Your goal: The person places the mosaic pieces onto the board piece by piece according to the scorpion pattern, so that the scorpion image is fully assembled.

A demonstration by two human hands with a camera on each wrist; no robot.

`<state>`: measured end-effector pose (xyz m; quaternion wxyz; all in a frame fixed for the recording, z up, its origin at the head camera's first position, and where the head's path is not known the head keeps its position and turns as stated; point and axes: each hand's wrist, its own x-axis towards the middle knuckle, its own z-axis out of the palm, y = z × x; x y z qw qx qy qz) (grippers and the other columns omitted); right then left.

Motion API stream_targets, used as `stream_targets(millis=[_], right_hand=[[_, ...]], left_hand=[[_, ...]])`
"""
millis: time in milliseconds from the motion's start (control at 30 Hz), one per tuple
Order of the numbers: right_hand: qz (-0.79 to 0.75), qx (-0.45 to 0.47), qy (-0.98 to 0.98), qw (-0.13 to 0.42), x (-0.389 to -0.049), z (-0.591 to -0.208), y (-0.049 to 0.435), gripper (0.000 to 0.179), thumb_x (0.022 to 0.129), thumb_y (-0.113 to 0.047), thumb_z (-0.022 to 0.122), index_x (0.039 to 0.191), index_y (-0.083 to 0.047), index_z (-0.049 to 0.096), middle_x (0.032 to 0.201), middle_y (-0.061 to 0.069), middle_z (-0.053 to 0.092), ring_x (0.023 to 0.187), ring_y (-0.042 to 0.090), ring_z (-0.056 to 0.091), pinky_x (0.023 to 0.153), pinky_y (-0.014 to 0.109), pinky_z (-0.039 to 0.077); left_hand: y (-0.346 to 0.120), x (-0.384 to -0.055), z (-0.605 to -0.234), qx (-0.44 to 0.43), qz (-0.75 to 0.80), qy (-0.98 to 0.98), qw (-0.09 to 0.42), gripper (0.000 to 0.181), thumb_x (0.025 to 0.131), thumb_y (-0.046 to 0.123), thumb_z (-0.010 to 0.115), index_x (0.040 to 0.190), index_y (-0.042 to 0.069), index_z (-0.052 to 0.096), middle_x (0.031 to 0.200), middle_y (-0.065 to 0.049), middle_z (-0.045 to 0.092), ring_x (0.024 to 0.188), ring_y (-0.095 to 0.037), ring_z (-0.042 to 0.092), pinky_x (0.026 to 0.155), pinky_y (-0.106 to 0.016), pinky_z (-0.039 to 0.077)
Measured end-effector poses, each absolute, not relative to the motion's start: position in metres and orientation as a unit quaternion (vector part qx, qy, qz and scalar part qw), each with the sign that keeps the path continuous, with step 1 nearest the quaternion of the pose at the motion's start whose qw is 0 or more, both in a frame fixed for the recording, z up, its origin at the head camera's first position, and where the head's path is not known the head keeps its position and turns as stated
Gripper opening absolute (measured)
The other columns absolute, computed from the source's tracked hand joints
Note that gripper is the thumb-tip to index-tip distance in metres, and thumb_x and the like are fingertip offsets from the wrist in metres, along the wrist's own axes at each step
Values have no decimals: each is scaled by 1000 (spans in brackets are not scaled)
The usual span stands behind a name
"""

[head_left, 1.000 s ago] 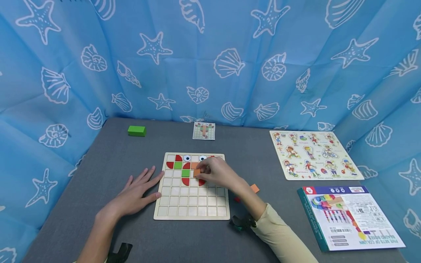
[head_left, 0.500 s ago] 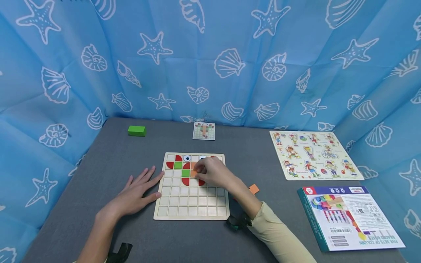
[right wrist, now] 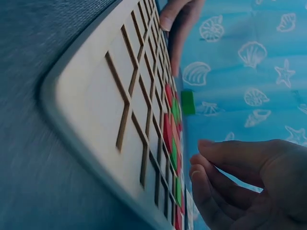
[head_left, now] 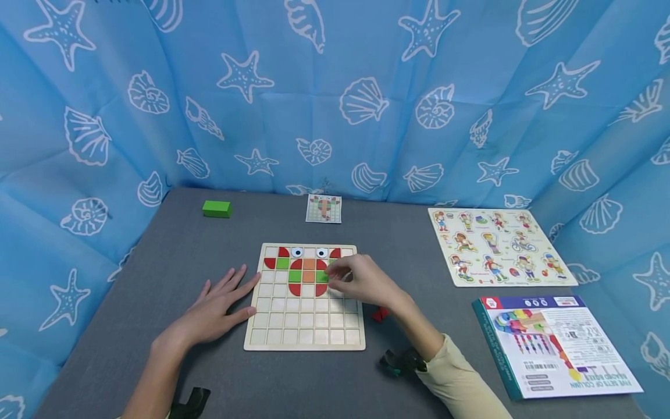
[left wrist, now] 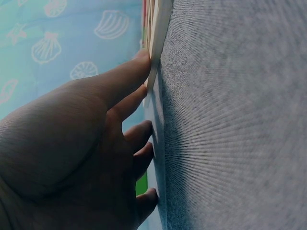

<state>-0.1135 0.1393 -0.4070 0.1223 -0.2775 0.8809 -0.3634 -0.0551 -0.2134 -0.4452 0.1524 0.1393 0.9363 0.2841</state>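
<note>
A pale wooden grid board point(head_left: 306, 337) lies on the grey table, with red, green and orange tiles and two eye tiles set in its upper cells. Two orange tiles point(head_left: 309, 270) stand one below the other in the middle column. My left hand point(head_left: 217, 311) rests with spread fingers at the board's left side; in the left wrist view its thumb point(left wrist: 129, 76) touches the board's edge. My right hand point(head_left: 366, 280) hovers over the board's right part, close to a green tile point(head_left: 321, 276). In the right wrist view, its loosely bent fingers point(right wrist: 201, 184) hold nothing.
Red pieces point(head_left: 381, 314) lie right of the board, partly behind the right forearm. A pattern card point(head_left: 324, 209) and a green block point(head_left: 217, 209) sit toward the back. A picture puzzle board point(head_left: 502, 250) and a flat box point(head_left: 560, 349) occupy the right side.
My right hand has let go of the orange tile, which now sits flat in its cell, and has moved right. The left hand has stayed still.
</note>
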Motion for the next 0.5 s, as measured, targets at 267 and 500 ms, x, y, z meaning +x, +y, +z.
stream_targets(millis=[267, 500], right_hand=[[-353, -255, 889, 139, -98, -396, 189, 18, 99, -8, 79, 115, -1, 80, 105, 8, 82, 89, 9, 71, 81, 25, 63], [-310, -244, 908, 143, -87, -392, 234, 18, 96, -5, 79, 114, -2, 80, 103, 9, 81, 87, 6, 70, 75, 23, 59]], left_hand=[[-219, -59, -459, 142, 286, 936, 148, 76, 104, 64, 63, 170, 38, 36, 181, -19, 24, 168, -52, 16, 125, -85, 5], [-217, -59, -455, 132, 273, 939, 164, 76, 105, 58, 64, 171, 36, 34, 182, -17, 22, 169, -50, 14, 128, -83, 4]])
